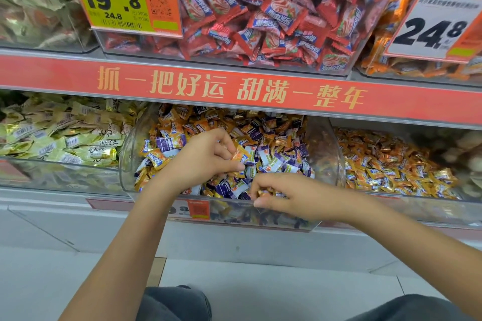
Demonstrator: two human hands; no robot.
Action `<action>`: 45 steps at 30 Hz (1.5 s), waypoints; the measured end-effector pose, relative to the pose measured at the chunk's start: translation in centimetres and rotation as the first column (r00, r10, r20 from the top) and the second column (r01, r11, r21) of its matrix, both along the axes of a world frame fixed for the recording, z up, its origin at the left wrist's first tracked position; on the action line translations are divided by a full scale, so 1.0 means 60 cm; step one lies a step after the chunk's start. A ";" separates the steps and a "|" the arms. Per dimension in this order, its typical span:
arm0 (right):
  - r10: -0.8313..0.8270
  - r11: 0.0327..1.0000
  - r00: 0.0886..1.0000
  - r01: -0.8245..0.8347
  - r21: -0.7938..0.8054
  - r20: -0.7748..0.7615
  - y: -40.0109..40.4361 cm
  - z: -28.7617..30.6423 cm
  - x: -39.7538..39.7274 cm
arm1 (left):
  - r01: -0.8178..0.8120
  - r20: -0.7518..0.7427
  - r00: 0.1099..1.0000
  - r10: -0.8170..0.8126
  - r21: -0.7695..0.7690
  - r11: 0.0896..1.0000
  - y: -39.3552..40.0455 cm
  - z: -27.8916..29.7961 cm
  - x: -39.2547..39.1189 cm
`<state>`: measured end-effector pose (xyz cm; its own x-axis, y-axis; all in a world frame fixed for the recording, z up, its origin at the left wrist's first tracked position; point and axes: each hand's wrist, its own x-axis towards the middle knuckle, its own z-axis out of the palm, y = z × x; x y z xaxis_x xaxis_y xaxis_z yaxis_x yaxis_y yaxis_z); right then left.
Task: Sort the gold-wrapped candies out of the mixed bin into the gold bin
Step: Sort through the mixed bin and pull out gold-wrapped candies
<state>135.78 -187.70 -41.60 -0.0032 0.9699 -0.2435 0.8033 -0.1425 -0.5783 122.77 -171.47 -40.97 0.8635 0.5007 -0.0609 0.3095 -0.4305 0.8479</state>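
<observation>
- A head-worn camera looks down at a shop shelf; two bare forearms reach forward into the middle clear plastic bin (323,154), which holds a jumble of small purple-wrapped and gold-wrapped candies.
- The left hand (206,157) is deep in the mixed pile, fingers curled, thumb and fingertips pinching one gold-orange wrapped candy (240,155).
- The right hand (280,197) sits at the near rim of the same bin, fingers curled round what looks like a few gold-wrapped pieces (263,193); how many is hard to tell.
- Just to the right, behind a clear wall, lies the gold bin (386,161), a tray filled only with gold-orange wrapped candies.
- To the left is a tray of pale yellow-green wrapped chocolates (62,138); above, over a red shelf banner (234,88), sits a box of red-wrapped sweets (260,13).
- Judged from this, the picking step is under way: both hands are gathering gold pieces, none yet carried over.
- Many gold wrappers remain among the purple, so the sorting seems far from finished.
- The next move would call for lifting the held candies over the dividing wall and letting them go into the right-hand tray, without dragging purple ones along.
</observation>
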 end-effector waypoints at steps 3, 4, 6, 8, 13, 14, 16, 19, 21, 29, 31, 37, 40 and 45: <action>-0.267 0.897 0.932 0.333 0.292 -0.243 -0.017 0.010 0.009 | 0.030 0.129 0.992 -0.016 -0.112 0.993 -0.024 0.017 0.004; -0.313 0.869 0.882 0.416 0.269 -0.353 -0.022 0.020 0.016 | 0.035 0.169 0.986 -0.010 -0.144 0.989 -0.033 0.021 0.007; -0.332 0.882 0.815 0.447 0.150 -0.475 -0.030 0.034 0.021 | 0.044 0.198 0.980 -0.014 -0.150 0.988 -0.053 0.026 0.013; -0.320 0.893 0.824 0.427 0.142 -0.468 -0.032 0.041 0.015 | 0.065 0.207 0.977 -0.043 -0.103 0.993 -0.069 0.024 0.024; -0.561 0.587 0.705 0.708 0.392 -0.433 -0.077 0.048 0.059 | 0.070 0.211 0.976 -0.046 -0.105 0.992 -0.081 0.010 0.051; -0.598 0.485 0.636 0.771 0.412 -0.487 -0.097 0.044 0.075 | 0.065 0.203 0.978 -0.049 -0.076 0.995 -0.077 0.006 0.055; -0.701 0.318 0.539 0.822 0.473 -0.466 -0.136 0.025 0.106 | 0.084 0.174 0.981 -0.088 0.031 0.996 -0.068 -0.004 0.060; -0.893 0.312 0.427 0.813 0.491 -0.140 -0.176 -0.003 0.154 | 0.210 0.020 0.976 -0.218 0.194 0.958 -0.063 -0.020 0.064; -0.896 0.444 0.410 0.806 0.391 0.173 -0.185 -0.010 0.167 | 0.349 -0.146 0.936 -0.320 0.283 0.893 -0.067 -0.032 0.070; -0.488 0.707 0.867 0.324 0.629 0.102 -0.078 0.035 0.049 | 0.475 -0.505 0.852 -0.138 0.635 0.610 -0.028 -0.059 0.078; -0.360 0.880 0.914 0.264 0.396 0.189 -0.027 0.014 0.052 | 0.402 -0.443 0.892 -0.094 0.679 0.615 -0.017 -0.055 0.072; -0.102 0.990 0.897 0.132 -0.040 0.431 0.053 -0.031 0.069 | 0.323 -0.363 0.928 -0.080 0.683 0.655 0.001 -0.058 0.058; -0.012 0.993 0.921 0.058 -0.107 0.390 0.056 -0.032 0.066 | 0.305 -0.339 0.937 -0.079 0.691 0.655 0.007 -0.057 0.055; 0.032 0.990 0.952 0.013 -0.141 0.306 0.063 -0.046 0.050 | 0.283 -0.316 0.946 -0.074 0.690 0.666 0.011 -0.054 0.048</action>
